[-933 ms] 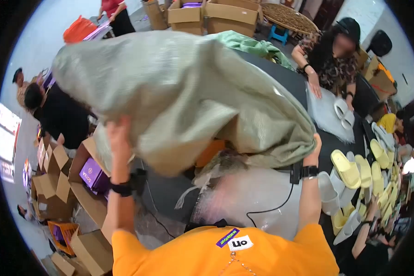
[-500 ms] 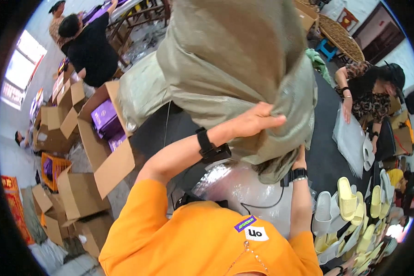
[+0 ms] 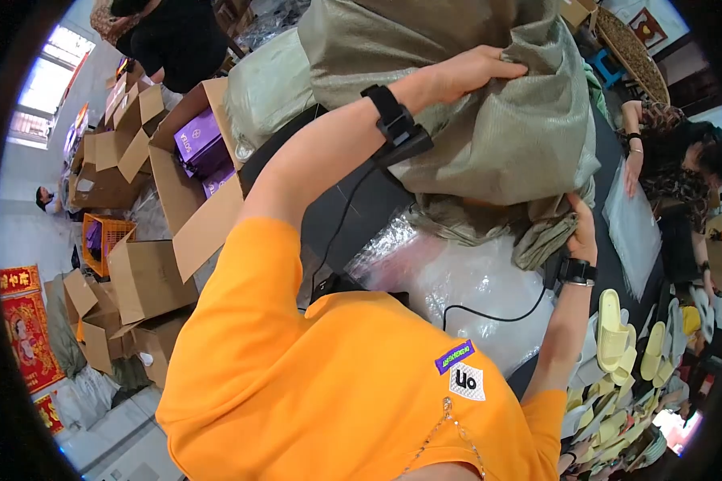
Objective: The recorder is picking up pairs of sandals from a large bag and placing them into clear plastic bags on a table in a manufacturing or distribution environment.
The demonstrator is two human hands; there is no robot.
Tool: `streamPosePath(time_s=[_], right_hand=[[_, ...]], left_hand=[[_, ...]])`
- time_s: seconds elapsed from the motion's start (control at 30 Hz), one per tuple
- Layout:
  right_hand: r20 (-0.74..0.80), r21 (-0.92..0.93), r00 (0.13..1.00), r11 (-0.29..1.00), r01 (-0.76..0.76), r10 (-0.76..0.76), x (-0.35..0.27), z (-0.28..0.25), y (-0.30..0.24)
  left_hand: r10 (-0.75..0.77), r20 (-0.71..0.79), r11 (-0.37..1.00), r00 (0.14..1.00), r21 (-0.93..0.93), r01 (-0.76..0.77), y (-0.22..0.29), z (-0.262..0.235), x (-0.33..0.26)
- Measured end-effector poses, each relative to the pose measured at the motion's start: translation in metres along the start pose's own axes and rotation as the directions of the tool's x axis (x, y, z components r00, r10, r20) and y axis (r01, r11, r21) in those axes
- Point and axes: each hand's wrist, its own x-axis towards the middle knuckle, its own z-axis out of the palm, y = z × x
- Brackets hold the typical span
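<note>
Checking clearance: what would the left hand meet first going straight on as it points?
Probably the grey-green sack: its folds lie just beyond the left hand, seemingly touching it, though depth is unclear.

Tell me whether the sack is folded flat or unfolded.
Unfolded: the sack bulges in loose creases, left hand and right hand both on it.

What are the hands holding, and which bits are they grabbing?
A grey-green sack: the left hand grips a gathered fold in its side, the right hand its bunched lower right edge.
</note>
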Motion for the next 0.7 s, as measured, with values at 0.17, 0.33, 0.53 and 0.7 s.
streamPosePath(time_s=[0.17,0.33,0.53,0.7], right_hand=[[0.013,0.015,0.990,0.990,0.142,-0.142,0.003,0.053,-0.006],[0.068,-0.114,0.970,0.964,0.240,-0.233,0.022,0.097,-0.008],[-0.118,0.161,0.960,0.949,0.272,-0.255,0.025,0.068,-0.006],[-0.189,0.085,0.937,0.946,0.314,-0.294,0.034,0.054,-0.002]], left_hand=[[0.310,-0.097,0.604,0.946,0.789,-0.117,-0.023,0.047,0.020],[0.009,0.019,0.662,1.000,0.749,-0.020,-0.012,0.058,0.000],[0.216,-0.133,0.953,0.967,0.246,-0.179,-0.020,0.001,-0.066],[0.402,-0.618,0.899,0.676,0.405,-0.165,-0.032,-0.061,-0.104]])
